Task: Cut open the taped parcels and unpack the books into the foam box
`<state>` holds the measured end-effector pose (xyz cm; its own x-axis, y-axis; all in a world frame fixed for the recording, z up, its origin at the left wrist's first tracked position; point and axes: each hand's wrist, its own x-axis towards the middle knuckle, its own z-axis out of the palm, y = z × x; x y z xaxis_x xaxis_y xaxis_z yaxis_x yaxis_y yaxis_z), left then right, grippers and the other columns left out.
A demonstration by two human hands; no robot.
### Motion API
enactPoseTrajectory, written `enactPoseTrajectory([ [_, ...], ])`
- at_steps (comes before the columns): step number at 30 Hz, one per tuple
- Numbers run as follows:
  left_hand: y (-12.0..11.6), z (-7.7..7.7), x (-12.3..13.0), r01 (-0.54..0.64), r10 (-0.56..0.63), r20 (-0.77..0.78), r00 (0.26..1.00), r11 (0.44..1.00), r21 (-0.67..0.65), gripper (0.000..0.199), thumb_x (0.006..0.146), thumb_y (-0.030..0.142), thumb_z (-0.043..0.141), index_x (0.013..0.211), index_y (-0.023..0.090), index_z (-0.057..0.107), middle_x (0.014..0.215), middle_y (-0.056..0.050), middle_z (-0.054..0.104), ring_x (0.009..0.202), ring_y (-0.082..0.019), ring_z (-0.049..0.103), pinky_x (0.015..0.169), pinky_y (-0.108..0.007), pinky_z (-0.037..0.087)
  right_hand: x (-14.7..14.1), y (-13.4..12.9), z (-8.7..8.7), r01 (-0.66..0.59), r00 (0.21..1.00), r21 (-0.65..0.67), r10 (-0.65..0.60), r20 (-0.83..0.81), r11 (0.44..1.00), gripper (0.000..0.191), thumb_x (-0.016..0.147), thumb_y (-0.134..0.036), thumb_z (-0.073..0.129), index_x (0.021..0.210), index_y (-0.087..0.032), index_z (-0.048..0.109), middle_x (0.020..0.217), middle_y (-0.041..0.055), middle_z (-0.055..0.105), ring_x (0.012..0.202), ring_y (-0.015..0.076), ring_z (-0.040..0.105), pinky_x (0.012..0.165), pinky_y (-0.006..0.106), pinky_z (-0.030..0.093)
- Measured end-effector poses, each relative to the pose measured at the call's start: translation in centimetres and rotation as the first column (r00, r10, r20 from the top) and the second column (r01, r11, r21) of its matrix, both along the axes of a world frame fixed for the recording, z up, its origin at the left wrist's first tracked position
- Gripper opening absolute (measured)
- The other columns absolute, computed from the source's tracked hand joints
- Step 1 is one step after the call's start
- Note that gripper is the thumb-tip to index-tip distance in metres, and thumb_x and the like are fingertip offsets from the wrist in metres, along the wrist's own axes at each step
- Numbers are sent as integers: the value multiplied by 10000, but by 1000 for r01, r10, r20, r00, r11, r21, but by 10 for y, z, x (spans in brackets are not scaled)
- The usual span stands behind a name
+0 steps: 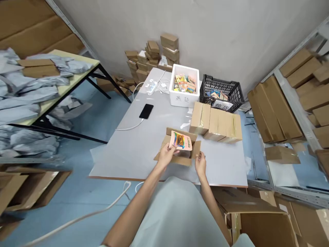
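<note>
An open cardboard box (183, 161) stands near the front edge of the grey table (123, 147), its flaps spread. Over its opening, my left hand (167, 155) grips a pink packet (181, 140) with a colourful picture, thumb on top. At the box's right side, my right hand (200, 164) has its curled fingers on the right flap. Several closed cardboard boxes (214, 124) stand in a row behind and to the right.
A white foam box (183, 100) and a black crate (238, 94), both with colourful packets inside, stand at the back. A phone (146, 111) with a cable lies left. A large open carton (264, 226) is below right; shelves flank the right.
</note>
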<state>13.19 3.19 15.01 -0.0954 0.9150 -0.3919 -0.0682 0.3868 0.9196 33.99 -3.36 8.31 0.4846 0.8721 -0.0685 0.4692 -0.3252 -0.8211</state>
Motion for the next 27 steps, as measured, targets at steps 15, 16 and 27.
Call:
enactPoseTrajectory([
  [15,43,134,-28,-76,-80,379,922,922,380,767,747,793,974,1167,173,807,1219,-154,866,1149,-324,822,1064,-432,672,-93,99,205,27,849,503,246,-468,864,671,902,-720,857,1244,-144,831,1209,176,880,1029,268,801,854,333,630],
  [16,53,145,-35,-141,-29,394,919,908,395,732,769,800,960,1112,171,809,1171,-142,865,1107,-302,814,1013,-395,672,-95,112,217,5,861,526,264,-435,850,680,887,-727,857,1227,-139,839,1199,179,879,1010,267,793,830,330,624],
  [27,51,170,-92,-200,-40,510,859,891,407,773,649,879,994,909,181,787,825,-48,751,733,-182,681,677,-282,615,-159,134,247,159,945,672,85,-316,724,624,925,-678,812,1261,-153,771,1142,162,865,1038,276,806,944,392,654],
])
